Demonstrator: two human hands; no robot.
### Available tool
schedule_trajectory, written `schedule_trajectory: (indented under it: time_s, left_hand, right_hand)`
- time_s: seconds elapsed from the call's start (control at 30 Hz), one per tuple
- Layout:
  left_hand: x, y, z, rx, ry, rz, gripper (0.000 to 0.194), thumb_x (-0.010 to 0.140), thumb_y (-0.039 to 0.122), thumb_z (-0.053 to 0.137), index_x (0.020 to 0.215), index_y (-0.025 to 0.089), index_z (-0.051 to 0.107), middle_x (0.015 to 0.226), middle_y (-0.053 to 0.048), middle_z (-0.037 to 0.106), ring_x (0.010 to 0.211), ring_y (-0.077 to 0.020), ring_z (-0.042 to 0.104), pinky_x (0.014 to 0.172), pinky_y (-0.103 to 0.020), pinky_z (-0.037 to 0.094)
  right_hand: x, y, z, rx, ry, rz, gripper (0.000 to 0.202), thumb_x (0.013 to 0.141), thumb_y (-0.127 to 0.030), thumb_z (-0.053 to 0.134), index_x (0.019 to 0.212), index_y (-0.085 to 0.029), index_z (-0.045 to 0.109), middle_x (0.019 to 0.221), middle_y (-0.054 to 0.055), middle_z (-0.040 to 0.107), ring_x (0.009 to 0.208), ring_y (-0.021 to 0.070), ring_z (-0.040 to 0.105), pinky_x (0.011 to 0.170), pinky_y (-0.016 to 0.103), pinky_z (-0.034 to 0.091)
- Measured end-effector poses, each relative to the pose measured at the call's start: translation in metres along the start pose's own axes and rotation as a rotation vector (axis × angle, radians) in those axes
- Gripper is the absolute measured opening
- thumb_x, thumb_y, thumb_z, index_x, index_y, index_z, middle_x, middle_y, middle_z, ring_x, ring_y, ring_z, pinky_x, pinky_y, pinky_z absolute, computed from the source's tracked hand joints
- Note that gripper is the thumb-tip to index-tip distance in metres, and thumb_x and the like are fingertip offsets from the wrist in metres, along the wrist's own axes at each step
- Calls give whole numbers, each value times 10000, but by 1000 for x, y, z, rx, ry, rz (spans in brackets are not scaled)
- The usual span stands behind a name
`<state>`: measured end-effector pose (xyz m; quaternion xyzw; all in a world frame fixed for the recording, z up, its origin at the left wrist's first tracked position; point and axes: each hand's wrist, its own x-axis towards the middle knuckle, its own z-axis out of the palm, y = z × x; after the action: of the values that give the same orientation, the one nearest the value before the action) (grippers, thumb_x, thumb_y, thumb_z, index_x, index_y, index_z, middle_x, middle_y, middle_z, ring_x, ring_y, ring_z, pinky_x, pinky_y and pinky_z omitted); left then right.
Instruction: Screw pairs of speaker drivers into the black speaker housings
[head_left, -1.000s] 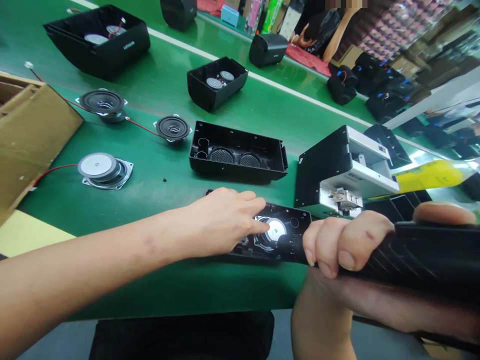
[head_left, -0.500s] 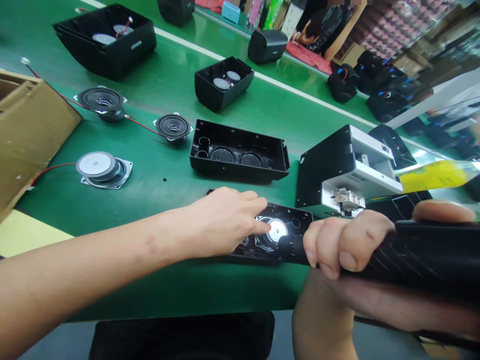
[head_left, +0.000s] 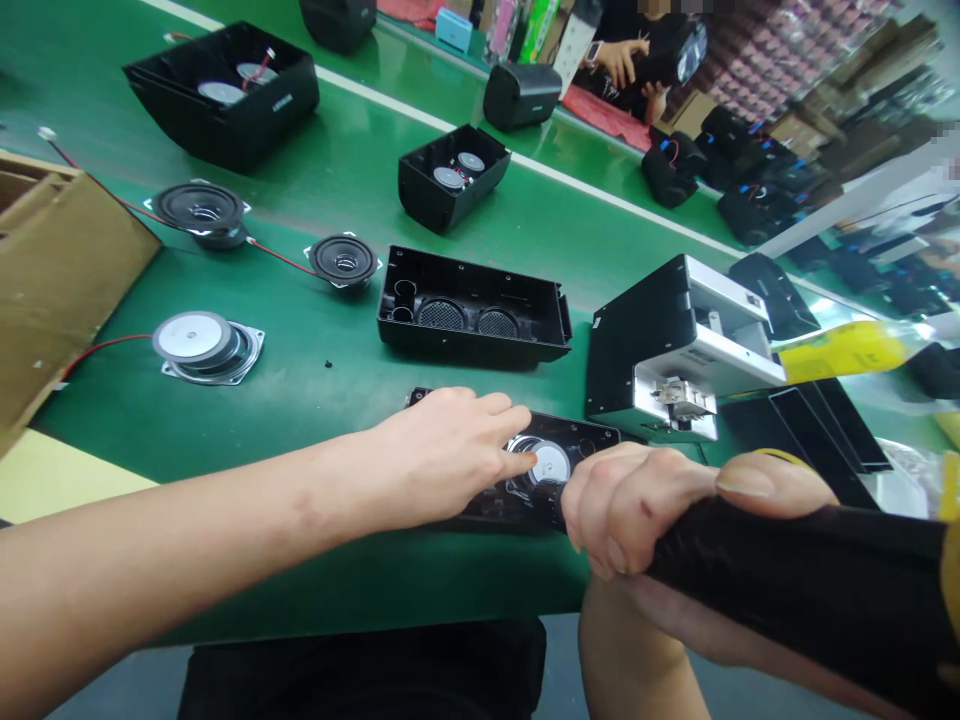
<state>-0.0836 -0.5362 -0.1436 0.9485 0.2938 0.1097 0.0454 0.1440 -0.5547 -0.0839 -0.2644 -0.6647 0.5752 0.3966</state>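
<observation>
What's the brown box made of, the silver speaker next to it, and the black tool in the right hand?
The brown box looks like dull cardboard, tan with papery edges. The silver speaker seems mostly metal, because its frame glints. The black tool is probably smooth plastic, but coated metal is possible.

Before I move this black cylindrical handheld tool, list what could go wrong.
The black cylindrical handheld tool in the right hand could slip and nick the left hand, whose outstretched finger is near its front end. It might also scratch the round silver-backed speaker in the long black housing. The tiny black piece lying loose on the green table could get lost.
</observation>
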Motion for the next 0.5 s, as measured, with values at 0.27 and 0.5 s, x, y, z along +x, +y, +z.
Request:
schedule_trajectory:
  time_s: [0.27, 0.5]
  left_hand:
    - [-1, 4, 1, -22, 6, -19, 312, 1017, 178, 582, 1253, 277, 760, 973, -66, 625, 862, -240, 586, 601, -388, 356]
    - [-14, -1, -12, -291, 169, -120, 481, 1043, 116, 484, 1496, 267, 544, 1223, -62, 675, 1052, -205, 671, 802, -332, 573]
  right_hand:
    - [5, -3, -1, -51, -141, 13, 512, 1140, -477, 492, 831, -199, 792, 677, 54, 722, 632, 230, 705, 703, 420, 630]
    - [-2, 19, 17, 176, 230, -173, 319, 1066, -604, 605, 1262, -421, 779, 639, -38, 650, 471, 174, 565, 586, 361, 567]
